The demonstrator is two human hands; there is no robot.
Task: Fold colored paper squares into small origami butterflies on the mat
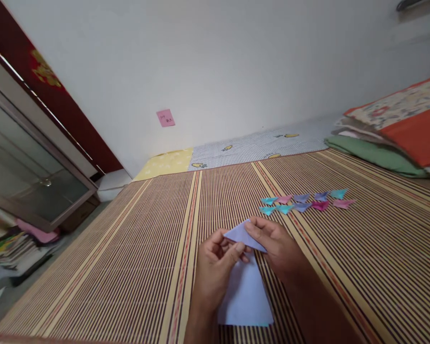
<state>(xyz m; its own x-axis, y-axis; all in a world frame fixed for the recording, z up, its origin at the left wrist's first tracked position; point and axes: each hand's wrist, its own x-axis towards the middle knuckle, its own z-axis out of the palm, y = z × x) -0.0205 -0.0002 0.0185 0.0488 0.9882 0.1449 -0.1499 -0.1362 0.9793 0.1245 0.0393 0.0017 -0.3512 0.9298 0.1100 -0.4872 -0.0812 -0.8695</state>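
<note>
A lavender piece of paper folded to a triangle [241,234] is held between both hands above the mat. My left hand [218,260] is closed on its left and lower edge, the thumb near the bottom fold. On its upper right side, my right hand [270,239] pinches it with thumb on top. Below the hands lies a larger lavender sheet [245,296], with a bit of turquoise paper [263,325] showing under its near edge. Beyond my right hand sit two rows of several small folded paper pieces [303,207] in turquoise, pink, lavender and magenta.
The striped woven mat [157,239] spreads under everything. Folded bedding [408,129] is stacked at the right. A pink note [165,118] is stuck on the white wall [218,62]. At left stand a glass-panelled cabinet door [25,153] and a pile of books [12,251].
</note>
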